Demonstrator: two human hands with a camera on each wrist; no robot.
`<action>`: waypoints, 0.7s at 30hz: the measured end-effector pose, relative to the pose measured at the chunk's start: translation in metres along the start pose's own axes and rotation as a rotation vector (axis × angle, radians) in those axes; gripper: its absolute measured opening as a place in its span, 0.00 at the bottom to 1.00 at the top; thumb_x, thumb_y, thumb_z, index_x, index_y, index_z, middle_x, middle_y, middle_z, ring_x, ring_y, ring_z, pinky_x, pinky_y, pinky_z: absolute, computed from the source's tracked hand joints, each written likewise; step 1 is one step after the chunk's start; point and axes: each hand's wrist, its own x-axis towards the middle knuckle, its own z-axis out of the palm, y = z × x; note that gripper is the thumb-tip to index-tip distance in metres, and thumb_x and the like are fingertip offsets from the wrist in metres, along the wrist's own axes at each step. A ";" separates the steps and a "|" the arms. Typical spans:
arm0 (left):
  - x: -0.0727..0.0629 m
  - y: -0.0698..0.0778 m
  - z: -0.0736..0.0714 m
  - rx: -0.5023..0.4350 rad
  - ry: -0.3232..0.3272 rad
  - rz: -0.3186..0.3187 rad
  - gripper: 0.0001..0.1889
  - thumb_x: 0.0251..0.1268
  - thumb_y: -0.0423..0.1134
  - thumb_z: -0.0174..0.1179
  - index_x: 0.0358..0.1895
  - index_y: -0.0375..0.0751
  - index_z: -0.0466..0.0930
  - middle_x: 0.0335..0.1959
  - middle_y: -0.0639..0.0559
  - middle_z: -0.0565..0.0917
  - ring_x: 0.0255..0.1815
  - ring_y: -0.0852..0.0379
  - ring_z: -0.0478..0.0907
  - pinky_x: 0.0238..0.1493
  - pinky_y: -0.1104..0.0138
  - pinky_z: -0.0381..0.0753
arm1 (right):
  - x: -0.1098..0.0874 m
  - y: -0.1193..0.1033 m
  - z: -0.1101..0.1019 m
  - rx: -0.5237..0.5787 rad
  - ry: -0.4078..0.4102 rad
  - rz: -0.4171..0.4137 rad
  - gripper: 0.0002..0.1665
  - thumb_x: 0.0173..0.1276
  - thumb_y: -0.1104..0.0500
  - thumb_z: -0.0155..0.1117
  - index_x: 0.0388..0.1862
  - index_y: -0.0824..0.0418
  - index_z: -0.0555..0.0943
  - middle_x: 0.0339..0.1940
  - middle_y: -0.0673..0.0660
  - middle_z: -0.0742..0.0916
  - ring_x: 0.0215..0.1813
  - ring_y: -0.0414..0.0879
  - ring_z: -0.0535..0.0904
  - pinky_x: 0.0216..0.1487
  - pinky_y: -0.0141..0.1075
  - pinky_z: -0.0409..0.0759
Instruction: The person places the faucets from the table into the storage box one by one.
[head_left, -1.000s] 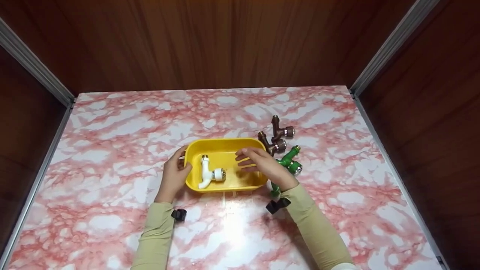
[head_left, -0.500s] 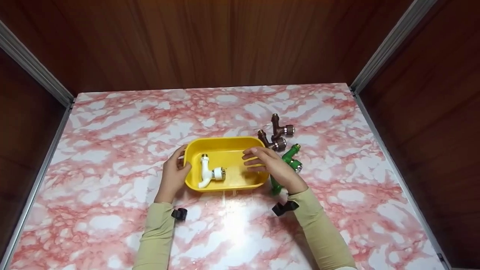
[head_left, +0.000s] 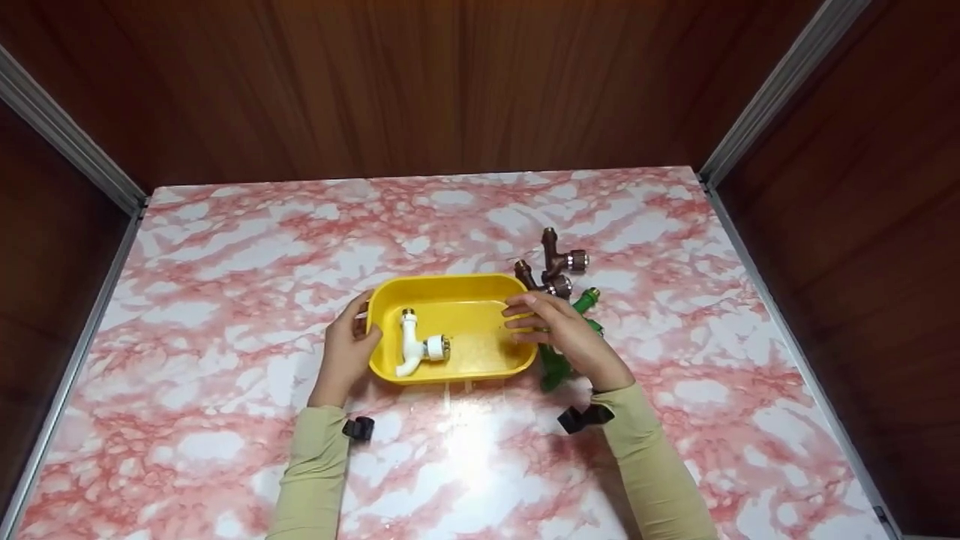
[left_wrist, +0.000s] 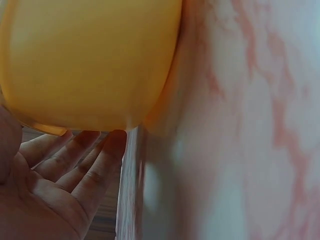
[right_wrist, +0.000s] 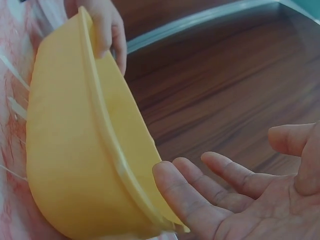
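Observation:
A yellow plastic tub (head_left: 480, 356) sits on the table with one white tap (head_left: 412, 349) lying in its left half. My left hand (head_left: 348, 346) grips the tub's left end, thumb over the rim and fingers against the outer wall. That wall (left_wrist: 95, 65) fills much of the left wrist view. Over the tub's right rim hovers my right hand (head_left: 564, 334), its fingers spread and relaxed, holding nothing. In the right wrist view those fingers (right_wrist: 182, 197) stand close beside the rim. Green taps (head_left: 555, 371) lie just right of the tub, partly hidden by the right hand.
Two dark brown taps (head_left: 553, 255) lie behind the tub's right corner, close to the green ones. The table (head_left: 225, 315) has a red and white marbled top. Brown wood panels (head_left: 420, 90) with metal edge strips enclose its back and sides.
My right hand has drifted rightward from over the tub's inside to its right rim, holding nothing throughout. The left hand, the tub and the white tap stay where they were.

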 end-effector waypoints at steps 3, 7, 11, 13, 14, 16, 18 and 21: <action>-0.001 0.000 0.000 -0.001 0.000 0.000 0.29 0.61 0.21 0.51 0.68 0.30 0.64 0.55 0.29 0.74 0.47 0.34 0.78 0.42 0.67 0.79 | -0.003 -0.002 -0.003 -0.014 0.005 -0.001 0.27 0.76 0.47 0.47 0.58 0.68 0.73 0.59 0.70 0.75 0.61 0.68 0.70 0.60 0.53 0.71; -0.001 0.001 0.001 0.010 0.000 -0.001 0.29 0.61 0.21 0.51 0.68 0.29 0.63 0.56 0.29 0.74 0.47 0.34 0.77 0.44 0.66 0.79 | -0.006 -0.006 -0.006 -0.033 0.017 0.003 0.27 0.77 0.47 0.46 0.59 0.67 0.73 0.58 0.67 0.77 0.60 0.65 0.72 0.58 0.49 0.74; -0.001 0.001 0.001 0.016 0.005 -0.003 0.29 0.61 0.21 0.51 0.68 0.29 0.64 0.55 0.29 0.74 0.47 0.34 0.77 0.45 0.64 0.79 | -0.008 -0.008 -0.011 -0.037 0.020 0.006 0.27 0.77 0.46 0.45 0.60 0.66 0.73 0.59 0.68 0.76 0.61 0.67 0.69 0.59 0.49 0.73; -0.001 0.002 0.001 0.014 0.008 0.000 0.29 0.61 0.21 0.51 0.68 0.29 0.64 0.55 0.29 0.75 0.47 0.34 0.78 0.45 0.64 0.79 | -0.010 -0.008 -0.014 -0.036 0.025 0.002 0.28 0.77 0.46 0.45 0.61 0.66 0.72 0.60 0.69 0.75 0.62 0.68 0.68 0.59 0.49 0.73; -0.001 0.001 0.000 0.010 0.010 0.001 0.29 0.61 0.20 0.51 0.68 0.30 0.65 0.55 0.29 0.75 0.47 0.34 0.78 0.45 0.64 0.79 | -0.011 -0.008 -0.015 -0.034 0.030 0.001 0.28 0.76 0.46 0.46 0.62 0.67 0.71 0.60 0.69 0.74 0.62 0.68 0.68 0.59 0.49 0.73; 0.000 0.000 0.001 0.002 0.011 0.004 0.29 0.60 0.20 0.52 0.67 0.30 0.65 0.55 0.29 0.75 0.48 0.34 0.78 0.45 0.65 0.79 | -0.013 -0.008 -0.018 -0.033 0.044 -0.002 0.30 0.76 0.45 0.46 0.63 0.68 0.70 0.61 0.71 0.74 0.62 0.69 0.68 0.58 0.49 0.74; 0.002 -0.006 0.001 -0.004 0.010 0.006 0.29 0.60 0.20 0.52 0.68 0.30 0.65 0.55 0.29 0.75 0.48 0.34 0.77 0.45 0.64 0.79 | -0.014 -0.008 -0.021 -0.017 0.054 -0.003 0.32 0.76 0.45 0.47 0.64 0.70 0.68 0.61 0.72 0.73 0.62 0.69 0.68 0.59 0.50 0.73; 0.007 -0.020 0.002 -0.011 0.014 0.002 0.30 0.60 0.20 0.52 0.68 0.33 0.65 0.55 0.31 0.75 0.49 0.36 0.78 0.46 0.62 0.79 | -0.016 -0.006 -0.026 -0.001 0.063 -0.008 0.32 0.76 0.46 0.47 0.64 0.71 0.68 0.61 0.75 0.72 0.62 0.71 0.67 0.60 0.53 0.71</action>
